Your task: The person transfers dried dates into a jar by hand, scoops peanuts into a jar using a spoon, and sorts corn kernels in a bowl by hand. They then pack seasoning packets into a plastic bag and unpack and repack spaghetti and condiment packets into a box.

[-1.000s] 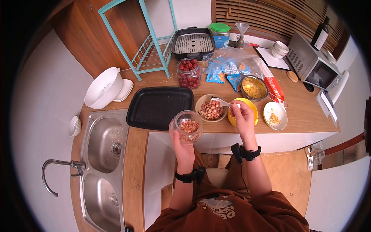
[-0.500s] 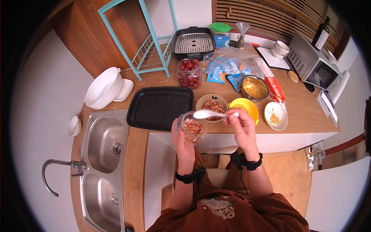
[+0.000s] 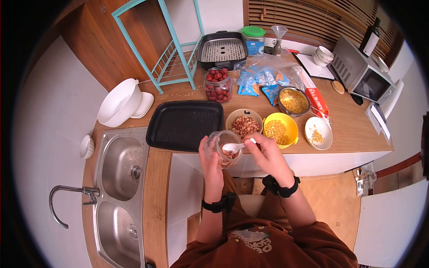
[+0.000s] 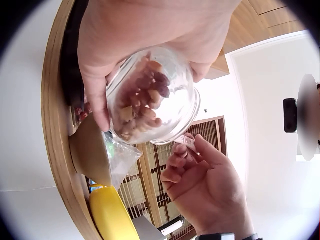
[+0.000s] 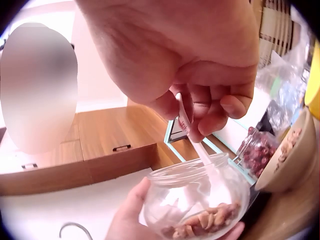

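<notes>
My left hand (image 3: 212,167) grips a clear glass jar (image 4: 150,100), its fingers curled round the side, in front of the counter edge. Reddish nut pieces, like peanuts, lie in the bottom of the jar. A white spoon (image 5: 204,155) is pinched by its handle between the thumb and fingers of my right hand (image 3: 268,156), and its bowl reaches down inside the jar. Just beyond the jar stands a beige bowl (image 3: 231,117) of the same nut pieces. Beside that bowl sits a yellow bowl (image 3: 292,129) with yellow kernels, close behind my right hand.
A black ribbed tray (image 3: 185,125) lies left of the bowls, next to the double sink (image 3: 120,165). Behind stand a jar of red fruit (image 3: 218,87) and blue packets (image 3: 249,89). To the right are a metal bowl (image 3: 293,102) of yellow pieces and a white dish (image 3: 326,127) of kernels.
The spoon has moved from the beige bowl leftward over the jar, and now dips into it. My left hand has tilted the jar and shifted it slightly right.
</notes>
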`<action>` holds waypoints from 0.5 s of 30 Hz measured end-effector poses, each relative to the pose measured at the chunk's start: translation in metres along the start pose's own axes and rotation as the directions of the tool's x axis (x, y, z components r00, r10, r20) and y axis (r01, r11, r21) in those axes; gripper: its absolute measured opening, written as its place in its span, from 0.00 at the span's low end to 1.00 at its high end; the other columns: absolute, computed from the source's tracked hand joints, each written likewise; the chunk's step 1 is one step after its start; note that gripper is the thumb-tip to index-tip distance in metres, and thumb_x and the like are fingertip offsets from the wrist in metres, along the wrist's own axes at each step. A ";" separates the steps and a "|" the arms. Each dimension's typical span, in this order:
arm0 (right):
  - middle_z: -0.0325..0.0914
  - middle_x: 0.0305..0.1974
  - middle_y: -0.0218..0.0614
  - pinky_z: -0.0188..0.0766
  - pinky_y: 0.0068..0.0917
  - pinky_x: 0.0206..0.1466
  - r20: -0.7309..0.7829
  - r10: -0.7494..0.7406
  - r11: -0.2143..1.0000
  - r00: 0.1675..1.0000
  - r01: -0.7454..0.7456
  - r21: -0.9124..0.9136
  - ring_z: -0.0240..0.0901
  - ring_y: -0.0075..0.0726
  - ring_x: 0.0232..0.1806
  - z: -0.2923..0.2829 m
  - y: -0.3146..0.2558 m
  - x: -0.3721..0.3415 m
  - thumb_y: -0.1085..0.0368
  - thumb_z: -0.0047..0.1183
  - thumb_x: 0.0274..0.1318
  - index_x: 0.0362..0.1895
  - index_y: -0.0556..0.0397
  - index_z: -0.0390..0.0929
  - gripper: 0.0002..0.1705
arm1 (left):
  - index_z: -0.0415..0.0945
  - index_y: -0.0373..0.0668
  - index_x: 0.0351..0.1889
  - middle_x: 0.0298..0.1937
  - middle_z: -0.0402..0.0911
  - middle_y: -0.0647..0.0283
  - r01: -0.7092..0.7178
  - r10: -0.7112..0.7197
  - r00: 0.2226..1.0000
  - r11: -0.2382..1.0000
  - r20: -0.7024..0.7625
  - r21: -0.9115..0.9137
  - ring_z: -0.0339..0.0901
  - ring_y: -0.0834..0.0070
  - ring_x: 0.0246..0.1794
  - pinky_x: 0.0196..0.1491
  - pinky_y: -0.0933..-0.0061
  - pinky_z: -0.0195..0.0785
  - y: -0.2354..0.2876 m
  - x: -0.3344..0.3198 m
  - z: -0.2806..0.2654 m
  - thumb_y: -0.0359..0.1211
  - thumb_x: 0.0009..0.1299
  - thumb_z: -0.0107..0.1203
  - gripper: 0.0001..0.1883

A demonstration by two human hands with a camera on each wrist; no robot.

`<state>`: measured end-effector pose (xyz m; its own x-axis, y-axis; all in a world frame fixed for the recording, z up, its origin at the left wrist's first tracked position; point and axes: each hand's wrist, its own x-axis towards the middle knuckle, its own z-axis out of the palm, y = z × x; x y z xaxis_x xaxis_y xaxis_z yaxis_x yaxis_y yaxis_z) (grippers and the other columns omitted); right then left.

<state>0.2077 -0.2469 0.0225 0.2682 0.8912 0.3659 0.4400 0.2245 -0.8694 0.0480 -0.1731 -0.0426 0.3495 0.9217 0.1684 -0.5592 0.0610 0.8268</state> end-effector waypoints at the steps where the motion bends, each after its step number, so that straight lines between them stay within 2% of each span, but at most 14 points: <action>1: 0.80 0.29 0.34 0.70 0.26 0.34 0.005 0.130 0.986 0.992 -0.130 0.105 0.76 0.27 0.30 0.002 0.007 -0.001 0.66 0.50 0.72 0.41 0.58 0.78 0.08 | 0.47 0.43 0.78 0.72 0.66 0.49 0.012 -0.012 1.000 1.000 -0.007 0.004 0.68 0.58 0.71 0.70 0.55 0.65 0.003 0.000 0.001 0.43 0.80 0.47 0.33; 2: 0.80 0.29 0.34 0.70 0.26 0.34 0.005 0.130 0.986 0.992 -0.130 0.105 0.76 0.27 0.30 0.004 0.014 0.000 0.66 0.50 0.72 0.41 0.58 0.78 0.08 | 0.47 0.43 0.78 0.72 0.66 0.49 0.012 -0.012 1.000 1.000 -0.007 0.004 0.68 0.58 0.71 0.70 0.55 0.65 0.001 0.000 -0.001 0.43 0.80 0.47 0.33; 4: 0.80 0.28 0.27 0.66 0.18 0.32 0.077 0.271 0.848 0.959 -0.276 0.453 0.71 0.15 0.29 0.007 0.022 0.002 0.64 0.47 0.74 0.41 0.56 0.79 0.11 | 0.47 0.43 0.78 0.72 0.66 0.49 0.007 -0.006 1.000 0.999 0.025 -0.033 0.71 0.55 0.69 0.68 0.53 0.68 -0.003 0.001 -0.005 0.45 0.81 0.45 0.33; 5: 0.80 0.28 0.27 0.66 0.18 0.32 0.077 0.271 0.848 0.959 -0.276 0.453 0.71 0.15 0.29 0.008 0.022 0.002 0.64 0.47 0.74 0.41 0.56 0.79 0.11 | 0.47 0.43 0.78 0.72 0.66 0.49 0.007 -0.007 1.000 0.999 0.025 -0.033 0.71 0.55 0.69 0.68 0.53 0.68 -0.003 0.000 -0.005 0.45 0.81 0.45 0.33; 7: 0.80 0.28 0.27 0.67 0.16 0.33 0.113 0.379 0.745 0.919 -0.375 0.551 0.70 0.16 0.28 0.011 0.018 0.002 0.63 0.46 0.75 0.41 0.54 0.79 0.12 | 0.47 0.44 0.78 0.72 0.66 0.49 0.016 -0.015 1.000 0.998 0.014 -0.063 0.73 0.54 0.67 0.68 0.51 0.68 -0.002 -0.001 -0.003 0.46 0.81 0.44 0.33; 8: 0.80 0.28 0.27 0.67 0.16 0.33 0.113 0.378 0.745 0.919 -0.375 0.551 0.70 0.16 0.28 0.013 0.020 0.002 0.63 0.46 0.75 0.41 0.54 0.79 0.12 | 0.47 0.44 0.78 0.72 0.66 0.49 0.016 -0.015 1.000 0.998 0.014 -0.063 0.73 0.54 0.67 0.68 0.51 0.68 -0.001 -0.002 -0.003 0.46 0.81 0.44 0.33; 10: 0.80 0.28 0.27 0.67 0.16 0.34 0.120 0.414 0.657 0.902 -0.388 0.647 0.71 0.15 0.28 0.018 0.026 0.000 0.63 0.45 0.75 0.41 0.54 0.79 0.12 | 0.47 0.44 0.78 0.73 0.63 0.50 0.048 -0.047 0.999 0.988 0.014 -0.144 0.71 0.56 0.68 0.67 0.52 0.69 -0.001 -0.003 -0.002 0.37 0.80 0.46 0.31; 13: 0.82 0.29 0.28 0.67 0.16 0.34 0.086 0.405 0.626 0.910 -0.345 0.699 0.71 0.16 0.28 0.021 0.025 0.001 0.61 0.45 0.76 0.43 0.54 0.79 0.13 | 0.48 0.44 0.78 0.73 0.64 0.51 0.008 -0.008 1.000 0.994 -0.003 -0.105 0.68 0.59 0.70 0.67 0.53 0.69 -0.007 0.000 -0.004 0.38 0.80 0.47 0.32; 15: 0.82 0.29 0.28 0.67 0.16 0.34 0.077 0.402 0.604 0.913 -0.327 0.727 0.72 0.16 0.28 0.021 0.029 0.002 0.61 0.45 0.76 0.43 0.54 0.79 0.13 | 0.49 0.44 0.78 0.73 0.64 0.52 0.030 -0.031 1.000 0.993 -0.004 -0.114 0.67 0.60 0.71 0.68 0.53 0.68 -0.005 -0.002 -0.004 0.39 0.80 0.47 0.32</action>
<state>0.2029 -0.2304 -0.0087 0.3558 0.9337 -0.0407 -0.4454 0.1311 -0.8857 0.0473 -0.1741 -0.0490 0.3636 0.9209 0.1404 -0.6305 0.1323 0.7649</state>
